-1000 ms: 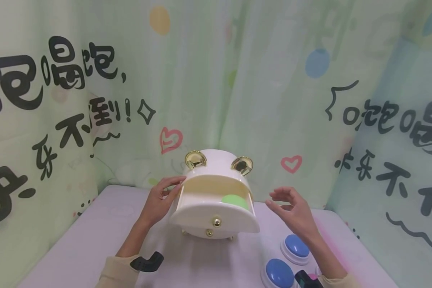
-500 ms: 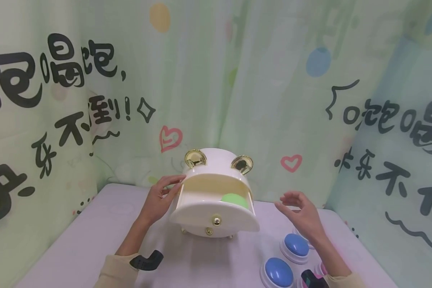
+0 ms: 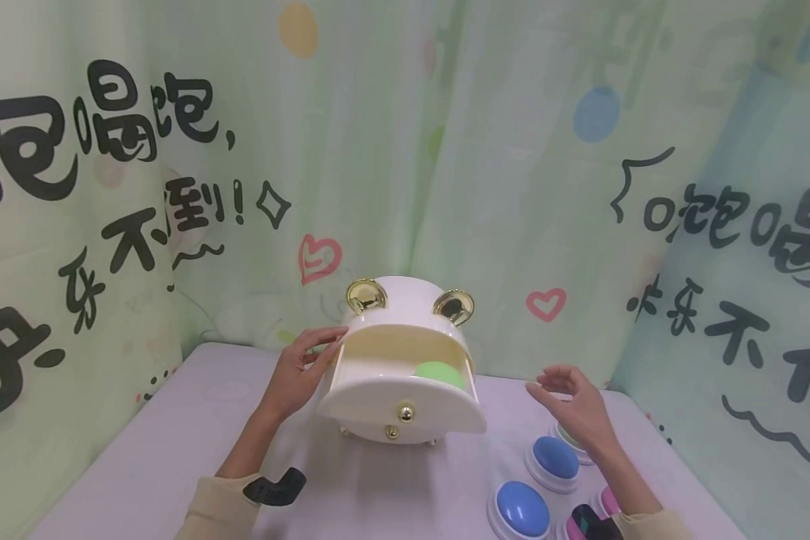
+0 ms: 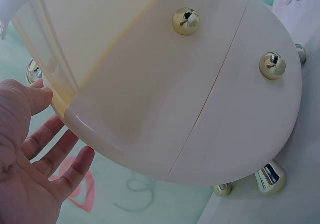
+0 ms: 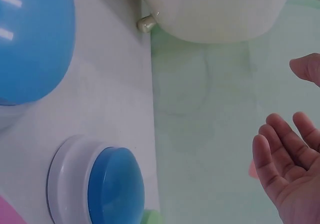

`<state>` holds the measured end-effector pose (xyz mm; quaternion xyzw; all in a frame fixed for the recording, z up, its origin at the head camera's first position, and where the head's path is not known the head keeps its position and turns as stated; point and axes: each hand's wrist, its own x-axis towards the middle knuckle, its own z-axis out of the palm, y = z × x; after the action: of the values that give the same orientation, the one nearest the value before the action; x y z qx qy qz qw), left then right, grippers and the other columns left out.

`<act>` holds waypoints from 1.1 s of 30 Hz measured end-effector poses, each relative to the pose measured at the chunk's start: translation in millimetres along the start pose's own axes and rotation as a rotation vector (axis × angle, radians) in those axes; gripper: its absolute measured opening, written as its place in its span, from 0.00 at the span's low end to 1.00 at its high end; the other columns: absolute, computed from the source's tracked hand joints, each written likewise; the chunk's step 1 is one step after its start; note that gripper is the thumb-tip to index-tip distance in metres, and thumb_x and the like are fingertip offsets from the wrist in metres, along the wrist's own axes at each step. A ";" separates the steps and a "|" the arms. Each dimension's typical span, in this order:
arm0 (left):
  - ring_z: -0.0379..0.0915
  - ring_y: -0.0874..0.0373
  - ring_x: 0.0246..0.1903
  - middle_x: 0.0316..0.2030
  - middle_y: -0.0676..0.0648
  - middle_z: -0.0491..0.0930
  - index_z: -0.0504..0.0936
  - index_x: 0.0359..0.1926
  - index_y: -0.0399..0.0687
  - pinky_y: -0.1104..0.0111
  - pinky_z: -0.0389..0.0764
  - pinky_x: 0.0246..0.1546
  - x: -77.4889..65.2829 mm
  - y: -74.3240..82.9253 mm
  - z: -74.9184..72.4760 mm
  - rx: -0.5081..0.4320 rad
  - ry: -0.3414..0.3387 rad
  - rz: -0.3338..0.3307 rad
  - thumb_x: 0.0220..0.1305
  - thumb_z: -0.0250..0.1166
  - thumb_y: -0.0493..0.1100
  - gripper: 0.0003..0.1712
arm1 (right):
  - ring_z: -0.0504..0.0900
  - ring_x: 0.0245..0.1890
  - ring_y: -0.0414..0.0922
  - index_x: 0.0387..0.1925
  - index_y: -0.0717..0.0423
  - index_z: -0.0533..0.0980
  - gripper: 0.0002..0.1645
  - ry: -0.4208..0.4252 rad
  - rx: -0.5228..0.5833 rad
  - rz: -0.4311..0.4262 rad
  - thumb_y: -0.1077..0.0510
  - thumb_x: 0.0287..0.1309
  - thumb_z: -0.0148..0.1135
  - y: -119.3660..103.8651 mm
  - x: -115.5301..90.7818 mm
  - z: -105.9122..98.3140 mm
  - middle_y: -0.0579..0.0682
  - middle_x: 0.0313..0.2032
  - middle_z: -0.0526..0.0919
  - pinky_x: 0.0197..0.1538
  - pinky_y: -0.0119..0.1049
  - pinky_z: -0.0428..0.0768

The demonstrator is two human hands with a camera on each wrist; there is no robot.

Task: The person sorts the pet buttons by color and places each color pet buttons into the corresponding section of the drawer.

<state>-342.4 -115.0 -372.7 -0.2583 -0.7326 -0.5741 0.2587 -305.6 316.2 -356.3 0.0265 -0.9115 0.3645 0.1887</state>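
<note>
A small white cabinet (image 3: 412, 298) with gold ears and short gold legs stands in the middle of the table. Its upper drawer (image 3: 367, 401) is pulled out, and a round light-green thing (image 3: 440, 373) lies inside at the right. The lower drawer (image 4: 240, 104), with its own gold knob, is closed. My left hand (image 3: 297, 379) touches the cabinet's left side, thumb near the drawer's edge and fingers spread along the body. Well to the right of the cabinet, my right hand (image 3: 577, 405) hovers with loosely bent fingers and holds nothing.
Two blue push buttons (image 3: 523, 508) on white bases sit at the front right. Pink buttons (image 3: 610, 501) and a green one (image 3: 572, 439) are partly hidden by the right arm. A patterned curtain (image 3: 513, 187) hangs close behind and at both sides of the table.
My right hand has moved right and slightly down, away from the cabinet, uncovering more of the pink and green buttons. The left hand and the drawer have stayed in place.
</note>
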 end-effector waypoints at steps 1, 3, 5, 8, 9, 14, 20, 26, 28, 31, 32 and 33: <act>0.72 0.56 0.54 0.53 0.51 0.78 0.80 0.55 0.53 0.53 0.79 0.49 -0.1 0.0 -0.1 0.000 0.000 -0.004 0.67 0.61 0.43 0.16 | 0.77 0.54 0.56 0.56 0.58 0.68 0.36 -0.001 -0.001 0.004 0.37 0.57 0.62 1.3 0.1 -0.5 0.59 0.52 0.80 0.52 0.44 0.78; 0.72 0.57 0.54 0.53 0.53 0.78 0.80 0.55 0.54 0.53 0.79 0.49 0.0 0.0 -0.1 0.003 -0.001 -0.011 0.67 0.61 0.44 0.16 | 0.76 0.55 0.57 0.57 0.59 0.67 0.38 -0.009 -0.003 0.015 0.37 0.58 0.62 4.1 -0.1 -1.7 0.61 0.52 0.79 0.55 0.54 0.75; 0.72 0.57 0.54 0.53 0.52 0.78 0.80 0.55 0.54 0.53 0.79 0.49 0.1 0.1 -0.4 0.006 -0.001 -0.009 0.67 0.61 0.44 0.16 | 0.75 0.55 0.59 0.58 0.60 0.66 0.39 -0.018 -0.005 0.026 0.36 0.58 0.61 7.2 0.1 -2.8 0.62 0.53 0.78 0.56 0.59 0.72; 0.72 0.57 0.54 0.53 0.52 0.78 0.80 0.55 0.54 0.53 0.79 0.49 0.2 0.9 -0.6 0.007 -0.001 -0.014 0.67 0.61 0.44 0.16 | 0.73 0.57 0.60 0.60 0.61 0.64 0.42 -0.030 -0.017 0.054 0.35 0.58 0.60 12.2 0.5 -4.6 0.63 0.55 0.77 0.57 0.62 0.69; 0.72 0.57 0.55 0.53 0.52 0.78 0.80 0.55 0.53 0.53 0.79 0.49 0.1 1.0 -0.6 0.008 -0.001 -0.014 0.67 0.61 0.43 0.16 | 0.73 0.58 0.60 0.61 0.61 0.64 0.43 -0.032 -0.021 0.062 0.34 0.57 0.60 14.1 0.8 -5.3 0.64 0.56 0.76 0.58 0.62 0.69; 0.72 0.58 0.54 0.53 0.52 0.78 0.81 0.55 0.53 0.53 0.79 0.49 -0.2 1.0 -0.5 -0.001 0.002 -0.017 0.67 0.61 0.43 0.16 | 0.71 0.59 0.62 0.63 0.62 0.61 0.47 -0.046 -0.042 0.102 0.31 0.56 0.58 24.6 2.8 -10.1 0.65 0.58 0.74 0.58 0.62 0.69; 0.72 0.56 0.55 0.53 0.50 0.78 0.80 0.55 0.51 0.55 0.80 0.48 1.2 1.5 -0.1 0.009 0.002 -0.011 0.67 0.61 0.41 0.16 | 0.69 0.60 0.63 0.64 0.63 0.60 0.49 -0.069 -0.064 0.136 0.30 0.56 0.57 35.1 4.6 -17.5 0.67 0.59 0.72 0.58 0.60 0.70; 0.71 0.48 0.56 0.54 0.41 0.77 0.79 0.55 0.40 0.50 0.79 0.48 0.0 20.4 -0.3 0.018 -0.003 -0.007 0.67 0.59 0.35 0.17 | 0.68 0.60 0.64 0.64 0.65 0.60 0.52 -0.091 -0.094 0.174 0.29 0.55 0.58 39.2 2.6 -24.6 0.69 0.59 0.70 0.57 0.60 0.70; 0.70 0.45 0.56 0.54 0.38 0.77 0.78 0.55 0.37 0.49 0.78 0.48 -0.7 29.1 -0.8 0.023 -0.009 -0.007 0.66 0.59 0.33 0.17 | 0.68 0.60 0.65 0.63 0.66 0.60 0.52 -0.099 -0.110 0.181 0.29 0.55 0.58 41.0 2.1 -26.3 0.69 0.60 0.69 0.57 0.60 0.70; 0.70 0.44 0.56 0.54 0.37 0.77 0.78 0.55 0.35 0.49 0.79 0.48 -1.2 32.4 -1.4 0.029 -0.014 -0.005 0.66 0.58 0.32 0.17 | 0.67 0.61 0.66 0.64 0.66 0.59 0.53 -0.110 -0.131 0.198 0.29 0.55 0.58 45.2 2.3 -28.4 0.70 0.61 0.67 0.56 0.60 0.71; 0.70 0.45 0.57 0.54 0.38 0.77 0.78 0.55 0.36 0.49 0.79 0.48 -1.0 28.9 -1.1 0.026 -0.014 -0.006 0.66 0.58 0.33 0.17 | 0.66 0.61 0.66 0.64 0.66 0.59 0.53 -0.115 -0.138 0.206 0.28 0.55 0.57 46.7 2.5 -29.1 0.70 0.61 0.66 0.55 0.60 0.72; 0.70 0.45 0.57 0.54 0.39 0.77 0.78 0.55 0.37 0.48 0.78 0.48 -0.7 24.3 -0.7 0.023 -0.013 -0.006 0.67 0.59 0.33 0.17 | 0.65 0.61 0.66 0.64 0.67 0.59 0.54 -0.120 -0.145 0.211 0.28 0.55 0.57 48.2 2.9 -30.0 0.71 0.62 0.65 0.55 0.60 0.72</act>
<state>-325.4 -110.6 -355.9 -0.2568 -0.7417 -0.5646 0.2553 -307.5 372.0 -366.9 -0.0613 -0.9428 0.3132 0.0961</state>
